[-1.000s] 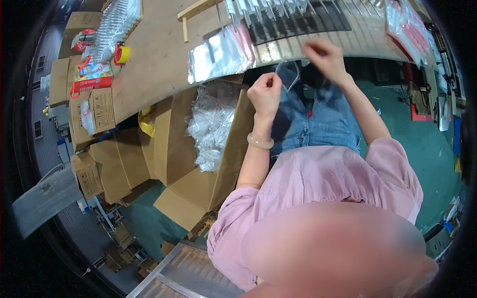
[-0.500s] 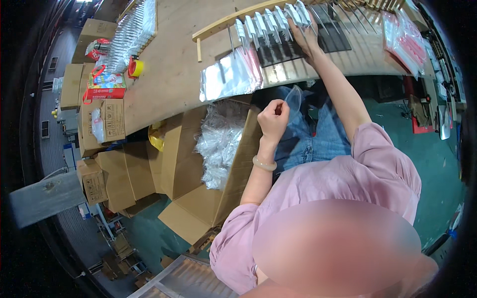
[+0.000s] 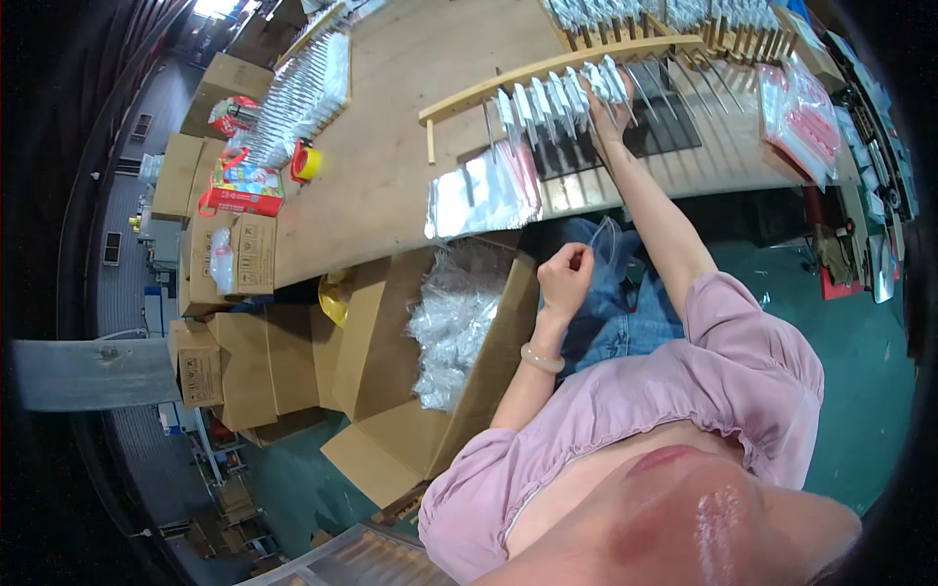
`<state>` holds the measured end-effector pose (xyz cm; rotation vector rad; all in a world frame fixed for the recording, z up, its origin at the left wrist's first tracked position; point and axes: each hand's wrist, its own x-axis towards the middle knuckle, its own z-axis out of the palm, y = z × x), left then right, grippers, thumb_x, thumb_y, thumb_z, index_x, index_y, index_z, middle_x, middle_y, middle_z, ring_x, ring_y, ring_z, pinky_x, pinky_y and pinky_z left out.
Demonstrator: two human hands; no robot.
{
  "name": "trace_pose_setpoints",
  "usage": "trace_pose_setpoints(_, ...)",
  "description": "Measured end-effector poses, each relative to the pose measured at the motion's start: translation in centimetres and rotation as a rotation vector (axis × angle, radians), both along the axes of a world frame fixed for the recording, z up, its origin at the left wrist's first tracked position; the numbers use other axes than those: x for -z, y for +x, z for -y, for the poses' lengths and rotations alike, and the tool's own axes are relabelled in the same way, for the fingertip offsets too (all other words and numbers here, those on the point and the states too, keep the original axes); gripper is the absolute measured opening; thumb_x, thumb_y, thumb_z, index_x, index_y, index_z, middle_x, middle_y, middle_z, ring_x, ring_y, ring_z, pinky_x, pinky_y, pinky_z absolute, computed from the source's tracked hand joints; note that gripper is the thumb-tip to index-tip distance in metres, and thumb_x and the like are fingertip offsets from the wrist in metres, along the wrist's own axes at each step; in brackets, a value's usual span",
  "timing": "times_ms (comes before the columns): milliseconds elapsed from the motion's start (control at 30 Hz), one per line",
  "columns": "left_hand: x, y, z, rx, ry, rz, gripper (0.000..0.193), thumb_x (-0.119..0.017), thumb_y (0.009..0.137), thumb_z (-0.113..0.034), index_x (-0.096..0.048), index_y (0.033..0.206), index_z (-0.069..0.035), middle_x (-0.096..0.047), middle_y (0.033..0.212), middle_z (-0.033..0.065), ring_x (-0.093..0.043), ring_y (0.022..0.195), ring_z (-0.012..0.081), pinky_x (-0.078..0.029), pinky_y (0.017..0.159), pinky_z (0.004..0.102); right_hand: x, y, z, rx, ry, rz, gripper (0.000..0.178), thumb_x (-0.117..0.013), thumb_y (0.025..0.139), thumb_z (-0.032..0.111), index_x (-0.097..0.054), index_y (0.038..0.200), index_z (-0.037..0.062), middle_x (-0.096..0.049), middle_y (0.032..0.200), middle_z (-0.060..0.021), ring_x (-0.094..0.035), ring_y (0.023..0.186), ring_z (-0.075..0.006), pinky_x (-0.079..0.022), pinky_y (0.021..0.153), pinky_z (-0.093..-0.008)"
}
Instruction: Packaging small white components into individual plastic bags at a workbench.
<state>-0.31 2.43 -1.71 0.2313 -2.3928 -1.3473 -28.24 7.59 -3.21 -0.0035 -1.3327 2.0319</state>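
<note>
Your right hand moved from table's near edge to rack since earliest frame. Near: your left hand, fingers pinched shut on clear plastic piece, which extends far-right. Left: open carton holds crumpled clear film. Far: white packets rowed left-right, long axes near-far; right hand nearer, among them, fingers hidden, opening and hold undetermined.

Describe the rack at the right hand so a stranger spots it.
Start at the big tan worktable. Over the black mat near its front edge, at the right hand, is a wooden rack with metal rods. Unlike the packed rack at left, the rods toward its right end are bare.
</note>
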Motion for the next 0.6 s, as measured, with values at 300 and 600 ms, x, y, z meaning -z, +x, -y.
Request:
trace_pose_setpoints(300,-0.3,0.6,0.2,-0.052,0.028,-0.019,0.01,-0.067,0.081,-0.011,-0.068,0.086,-0.003,-0.064,0.063,0.0096,-0.06,0.053,0.0132,-0.048,0.053,0.0267,0.7,1.1,-3.0,-0.049,0.346,0.049,0.053,-0.076,0.075,0.02,-0.05,0.119,0.0038,-0.063,0.104,-0.0098,-0.062,0.092,-0.0193,-0.05,0.079,-0.032)
trace_pose_setpoints(600,0.1,-1.5,1.7,0.058,-0.22,-0.25,0.014,-0.065,0.08,-0.012,-0.069,0.091,-0.005,-0.064,0.069,0.0145,-0.064,0.059,0.0246,-0.05,0.056,0.0315,-2.3,12.2,-8.2,-0.146,0.615,0.061,0.04,-0.069,0.08,0.009,-0.054,0.116,0.0014,-0.066,0.098,-0.0068,-0.063,0.087,-0.0163,-0.05,0.077,-0.0285)
